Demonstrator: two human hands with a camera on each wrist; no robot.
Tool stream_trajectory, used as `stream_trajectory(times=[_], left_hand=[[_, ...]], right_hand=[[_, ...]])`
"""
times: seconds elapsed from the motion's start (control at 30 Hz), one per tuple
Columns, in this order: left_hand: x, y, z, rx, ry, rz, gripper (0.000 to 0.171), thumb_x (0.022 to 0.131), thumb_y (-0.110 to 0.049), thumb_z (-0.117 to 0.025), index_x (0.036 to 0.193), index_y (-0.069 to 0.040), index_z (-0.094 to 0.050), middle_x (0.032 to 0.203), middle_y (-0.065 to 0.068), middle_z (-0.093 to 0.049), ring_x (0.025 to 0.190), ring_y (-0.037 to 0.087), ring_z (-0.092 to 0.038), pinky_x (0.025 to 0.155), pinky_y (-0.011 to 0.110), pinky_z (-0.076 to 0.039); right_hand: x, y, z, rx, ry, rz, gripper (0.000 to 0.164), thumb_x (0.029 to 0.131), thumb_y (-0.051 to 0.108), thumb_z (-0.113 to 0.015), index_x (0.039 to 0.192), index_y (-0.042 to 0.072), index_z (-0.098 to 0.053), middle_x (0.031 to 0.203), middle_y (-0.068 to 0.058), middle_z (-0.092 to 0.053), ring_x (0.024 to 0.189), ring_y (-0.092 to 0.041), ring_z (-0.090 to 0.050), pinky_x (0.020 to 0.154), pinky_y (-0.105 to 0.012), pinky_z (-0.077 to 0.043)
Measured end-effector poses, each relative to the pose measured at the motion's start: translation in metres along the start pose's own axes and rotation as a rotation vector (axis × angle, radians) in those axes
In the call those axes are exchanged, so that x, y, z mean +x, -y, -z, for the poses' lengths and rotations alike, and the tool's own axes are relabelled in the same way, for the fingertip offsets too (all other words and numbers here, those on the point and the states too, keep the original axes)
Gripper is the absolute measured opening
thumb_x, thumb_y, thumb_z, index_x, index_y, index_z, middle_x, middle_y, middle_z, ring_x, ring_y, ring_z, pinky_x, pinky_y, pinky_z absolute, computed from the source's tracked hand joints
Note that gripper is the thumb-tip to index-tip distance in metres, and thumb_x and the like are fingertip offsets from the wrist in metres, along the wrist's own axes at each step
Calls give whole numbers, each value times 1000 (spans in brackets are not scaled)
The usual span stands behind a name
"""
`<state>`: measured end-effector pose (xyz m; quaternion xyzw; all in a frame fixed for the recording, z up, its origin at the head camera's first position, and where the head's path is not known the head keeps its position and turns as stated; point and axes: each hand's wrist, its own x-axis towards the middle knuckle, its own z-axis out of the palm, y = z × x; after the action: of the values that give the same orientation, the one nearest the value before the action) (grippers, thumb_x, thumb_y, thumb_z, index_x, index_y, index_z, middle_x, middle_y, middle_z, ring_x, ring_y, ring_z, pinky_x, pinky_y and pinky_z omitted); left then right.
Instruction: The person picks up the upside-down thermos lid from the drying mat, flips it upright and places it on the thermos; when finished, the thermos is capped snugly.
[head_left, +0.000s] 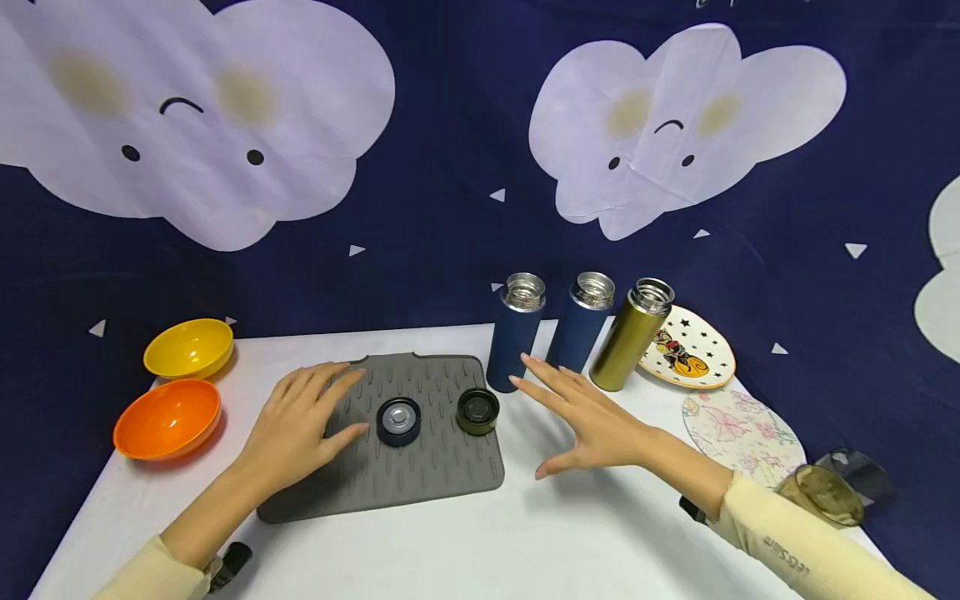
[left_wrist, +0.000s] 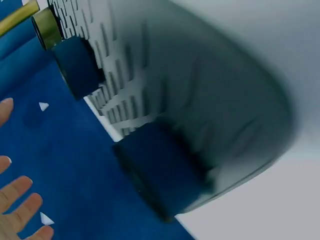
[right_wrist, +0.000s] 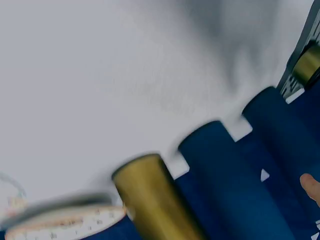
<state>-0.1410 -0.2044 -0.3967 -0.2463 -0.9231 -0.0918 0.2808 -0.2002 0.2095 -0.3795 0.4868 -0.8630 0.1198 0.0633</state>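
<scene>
My left hand (head_left: 300, 425) hovers over the left part of a grey ribbed mat (head_left: 442, 467), fingers spread and holding nothing. A dark blue lid (head_left: 398, 422) and an olive-gold lid (head_left: 477, 412) lie on the mat. Close up in the left wrist view is another blue lid (left_wrist: 160, 170), which the left hand hides from the head camera. My right hand (head_left: 585, 421), its fingers extended and apart, is above the white table in front of two blue flasks (head_left: 513, 346) (head_left: 576, 337) and a gold flask (head_left: 628, 346). All three flasks stand upright without lids.
A yellow bowl (head_left: 190, 350) and an orange bowl (head_left: 168, 421) sit at the left edge. Behind the gold flask lies a patterned plate (head_left: 697, 354), with a floral round mat (head_left: 742, 433) in front. See-through brownish and dark items (head_left: 825, 493) stand at the right edge. A cloud-print curtain (head_left: 442, 167) hangs behind.
</scene>
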Motion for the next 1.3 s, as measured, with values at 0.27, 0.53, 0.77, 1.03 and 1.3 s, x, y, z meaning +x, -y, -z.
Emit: stream_trajectory(times=[0.27,0.53,0.77,1.03,1.3], left_hand=[[-28,10,-3,-206,79,335,76,74,-24,-88,137,-4,-52,135,24,-52,120,45,-51,94,66,-43],[-40,19,-4,-307,231,528,85,74,-26,-87,143,-1,-44,138,30,-46,125,51,-45,95,70,-40],[-46,22,-9,-299,297,597,84,72,-23,-88,139,8,-47,132,33,-52,118,50,-53,90,67,-45],[-39,-1,-2,-336,160,526,71,67,-16,-90,124,6,-54,117,25,-58,104,42,-60,86,61,-49],[-19,-63,12,-415,90,398,72,61,-16,-94,122,-5,-58,116,7,-59,103,26,-63,85,48,-55]], right_hand=[[-2,20,-19,392,-68,-161,116,66,59,-85,158,25,-23,160,3,-29,146,-27,-32,112,-57,-35],[-1,34,-32,648,-128,-166,110,70,34,-91,157,22,-25,149,-6,-43,134,-28,-46,105,-41,-46],[1,44,-44,776,-137,-192,100,75,21,-88,156,16,-28,143,-19,-46,128,-35,-52,102,-40,-49],[1,62,-53,941,-86,-303,84,85,17,-79,152,4,-31,143,-24,-46,124,-42,-55,99,-44,-50],[14,84,-52,1178,35,-378,68,93,19,-71,150,8,-35,142,-28,-43,119,-38,-60,93,-30,-53]])
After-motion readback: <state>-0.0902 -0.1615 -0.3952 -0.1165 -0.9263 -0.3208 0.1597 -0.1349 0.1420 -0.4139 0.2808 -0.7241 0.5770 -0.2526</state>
